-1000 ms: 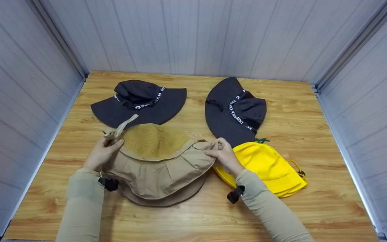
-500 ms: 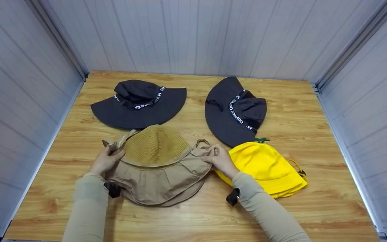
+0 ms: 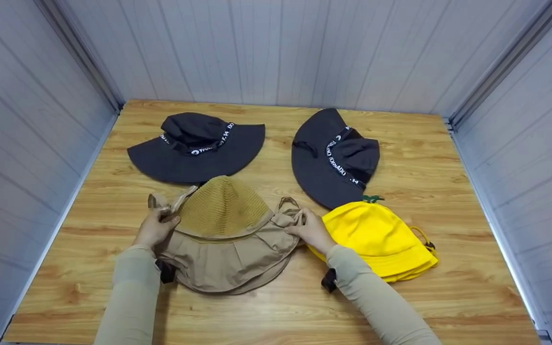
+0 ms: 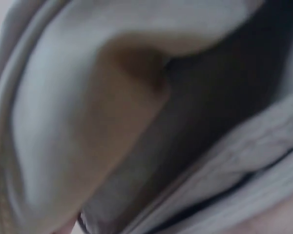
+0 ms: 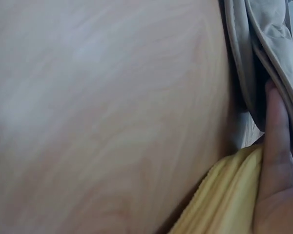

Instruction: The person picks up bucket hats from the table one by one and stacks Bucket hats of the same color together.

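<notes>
A tan sun hat point(image 3: 230, 263) with a mustard mesh crown and a wide pleated brim lies at the front middle of the table, its brim folded double. My left hand point(image 3: 155, 229) pinches the brim's left end, near a pale strap. At the other end my right hand point(image 3: 312, 231) pinches the brim between thumb and fingers, beside a small loop. In the left wrist view, blurred folds of the tan fabric point(image 4: 63, 126) fill the picture. A finger of the right hand reaches under the tan brim point(image 5: 278, 44) in the right wrist view.
A yellow bucket hat point(image 3: 376, 239) with a green tip and a cord lies folded right beside my right hand. Two dark wide-brimmed hats with lettered bands, one at left point(image 3: 194, 158) and one at right point(image 3: 328, 163), lie behind. Pale panel walls point(image 3: 276, 52) enclose the wooden table.
Both hands have drawn slightly closer together, still holding the tan hat's brim. The upper brim layer has come down over the lower one, and the left strap has dropped lower.
</notes>
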The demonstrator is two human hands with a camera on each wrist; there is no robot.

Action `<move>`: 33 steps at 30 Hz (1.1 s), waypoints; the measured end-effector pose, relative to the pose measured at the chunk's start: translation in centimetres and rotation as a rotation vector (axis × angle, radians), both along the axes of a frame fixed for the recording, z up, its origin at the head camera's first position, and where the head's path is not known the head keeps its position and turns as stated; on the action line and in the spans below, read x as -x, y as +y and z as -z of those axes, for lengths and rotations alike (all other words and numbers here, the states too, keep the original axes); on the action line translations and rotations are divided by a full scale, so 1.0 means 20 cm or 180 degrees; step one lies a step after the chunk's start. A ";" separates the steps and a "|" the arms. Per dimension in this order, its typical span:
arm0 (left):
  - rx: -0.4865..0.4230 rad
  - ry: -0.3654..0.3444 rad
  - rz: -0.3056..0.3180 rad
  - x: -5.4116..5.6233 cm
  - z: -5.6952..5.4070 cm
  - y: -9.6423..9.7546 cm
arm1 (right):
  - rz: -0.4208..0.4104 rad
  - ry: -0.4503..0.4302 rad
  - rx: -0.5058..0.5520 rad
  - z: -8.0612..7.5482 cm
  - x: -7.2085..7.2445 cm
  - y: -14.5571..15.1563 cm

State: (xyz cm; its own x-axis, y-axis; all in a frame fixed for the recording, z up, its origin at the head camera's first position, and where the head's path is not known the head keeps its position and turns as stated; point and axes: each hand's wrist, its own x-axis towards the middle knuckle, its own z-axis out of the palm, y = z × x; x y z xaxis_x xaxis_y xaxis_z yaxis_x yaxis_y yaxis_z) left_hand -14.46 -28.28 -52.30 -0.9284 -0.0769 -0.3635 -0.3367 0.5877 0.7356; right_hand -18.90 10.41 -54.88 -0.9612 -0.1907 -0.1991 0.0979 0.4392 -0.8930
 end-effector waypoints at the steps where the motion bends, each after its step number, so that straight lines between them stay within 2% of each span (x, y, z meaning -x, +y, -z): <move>1: 0.0043 -0.0002 0.0007 0.00 0.00 0.00 | -0.0010 -0.0002 -0.0024 0.00 0.00 0.00; 7: 0.0121 -0.0150 -0.0050 -0.02 -0.06 0.00 | -0.0035 -0.0011 -0.0120 -0.01 0.00 0.00; 13: 0.0181 -0.0055 -0.0068 -0.05 -0.14 -0.03 | -0.0118 0.0018 -0.0248 -0.04 0.00 0.01; 16: 0.0239 -0.0116 0.0025 -0.08 -0.19 -0.05 | -0.0228 0.0058 -0.0415 -0.07 0.00 0.03; 18: 0.0278 -0.0157 0.0130 -0.10 -0.23 -0.06 | -0.0313 -0.0054 -0.0371 -0.10 0.01 0.04; 21: 0.0356 -0.0151 0.0313 -0.11 -0.29 -0.07 | -0.0348 -0.0049 -0.0445 -0.15 0.03 0.06; 23: 0.0441 -0.0099 0.0405 -0.10 -0.33 -0.07 | -0.0286 -0.0144 -0.0348 -0.18 0.04 0.08; 25: 0.0540 -0.0070 0.0454 -0.08 -0.38 -0.06 | -0.0150 -0.0092 -0.0398 -0.20 0.06 0.10; 28: 0.0653 0.0084 0.0516 -0.05 -0.45 -0.01 | 0.0036 -0.0146 -0.0245 -0.22 0.09 0.13; 31: 0.0561 0.0280 0.0548 -0.02 -0.52 0.09 | 0.0125 -0.0094 -0.0209 -0.22 0.12 0.15; 33: 0.0393 0.0442 0.0566 0.01 -0.55 0.17 | 0.0154 -0.0098 -0.0184 -0.21 0.14 0.17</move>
State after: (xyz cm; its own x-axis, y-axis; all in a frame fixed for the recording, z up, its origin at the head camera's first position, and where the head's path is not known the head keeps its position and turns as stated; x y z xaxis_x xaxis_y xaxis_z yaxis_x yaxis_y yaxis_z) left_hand -14.76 -24.81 -41.25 -0.9717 0.0562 -0.2294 -0.1206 0.7170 0.6865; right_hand -21.74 13.76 -50.64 -0.9623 -0.1315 -0.2379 0.1471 0.4841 -0.8626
